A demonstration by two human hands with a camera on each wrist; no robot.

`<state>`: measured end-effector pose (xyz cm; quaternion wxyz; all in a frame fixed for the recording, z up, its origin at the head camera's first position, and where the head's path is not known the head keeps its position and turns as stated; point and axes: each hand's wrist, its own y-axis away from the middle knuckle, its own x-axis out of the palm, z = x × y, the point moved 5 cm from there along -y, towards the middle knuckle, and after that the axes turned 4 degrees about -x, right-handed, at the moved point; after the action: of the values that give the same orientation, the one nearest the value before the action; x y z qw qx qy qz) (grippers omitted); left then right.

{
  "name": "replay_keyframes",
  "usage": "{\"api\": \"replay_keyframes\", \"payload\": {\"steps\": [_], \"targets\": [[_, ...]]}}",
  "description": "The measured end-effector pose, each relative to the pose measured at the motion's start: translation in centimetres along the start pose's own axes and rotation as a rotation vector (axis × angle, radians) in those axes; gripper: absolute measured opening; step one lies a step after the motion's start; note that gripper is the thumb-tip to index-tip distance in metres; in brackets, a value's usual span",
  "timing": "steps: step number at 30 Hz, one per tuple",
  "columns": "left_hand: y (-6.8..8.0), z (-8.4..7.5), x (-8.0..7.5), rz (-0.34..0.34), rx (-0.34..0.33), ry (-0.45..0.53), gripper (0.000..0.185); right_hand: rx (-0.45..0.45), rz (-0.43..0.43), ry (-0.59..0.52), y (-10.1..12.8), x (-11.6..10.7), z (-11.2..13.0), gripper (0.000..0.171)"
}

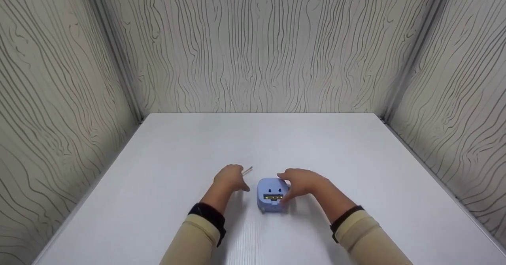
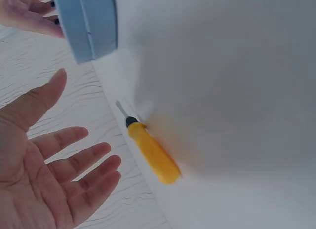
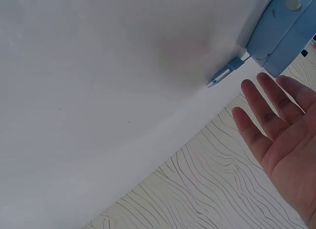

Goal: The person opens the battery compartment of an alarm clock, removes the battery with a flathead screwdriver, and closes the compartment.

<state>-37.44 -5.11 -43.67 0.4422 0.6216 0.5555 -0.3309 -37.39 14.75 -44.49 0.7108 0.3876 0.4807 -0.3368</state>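
A small rounded light-blue device (image 1: 272, 184) has two dark dots and an open slot with metallic parts on its face. My right hand (image 1: 302, 183) grips its right side, thumb in front and a finger at the back edge; other fingers (image 3: 264, 110) extend loosely in the right wrist view. My left hand (image 1: 230, 177) is just left of the device, fingers spread and holding nothing. Near it in the left wrist view lies a screwdriver (image 2: 154, 152) with a yellow handle; the head view shows only its shaft (image 1: 247, 170) beyond that hand.
A small blue piece with a clear section (image 3: 226, 72) extends from the device by a thin cord or wire. The white table (image 1: 189, 134) is bounded by wood-grain patterned panels (image 1: 253, 51) at the back and both sides.
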Motion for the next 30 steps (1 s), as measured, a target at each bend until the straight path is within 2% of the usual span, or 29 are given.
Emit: {"api": "replay_keyframes", "payload": {"steps": [5,8,11,15,18,23,27,30], "targets": [[-0.4,0.7,0.2,0.014,-0.020,-0.036,0.040,0.006,-0.018,-0.001,0.3,-0.5,-0.3,0.086],[-0.6,0.9,0.3,0.006,-0.028,-0.047,0.032,0.008,-0.024,-0.013,0.4,-0.6,-0.5,0.086],[-0.8,1.2,0.5,-0.001,-0.056,-0.071,0.028,0.012,-0.030,-0.019,0.4,-0.7,-0.6,0.087],[-1.3,1.6,1.1,0.035,-0.132,-0.100,0.026,0.012,-0.039,-0.017,0.4,-0.7,-0.7,0.085],[-1.5,1.7,1.6,0.056,-0.161,-0.135,0.024,0.013,-0.041,-0.013,0.4,-0.7,-0.7,0.082],[-1.5,1.6,1.6,0.021,-0.160,-0.141,0.015,0.018,-0.039,-0.019,0.3,-0.7,-0.9,0.078],[-1.4,1.3,1.6,-0.002,-0.154,-0.136,0.021,0.016,-0.035,-0.026,0.2,-0.6,-1.1,0.075],[-1.6,1.3,1.9,0.006,-0.156,-0.138,0.021,0.008,-0.036,-0.008,0.1,-0.5,-1.2,0.073]]}}
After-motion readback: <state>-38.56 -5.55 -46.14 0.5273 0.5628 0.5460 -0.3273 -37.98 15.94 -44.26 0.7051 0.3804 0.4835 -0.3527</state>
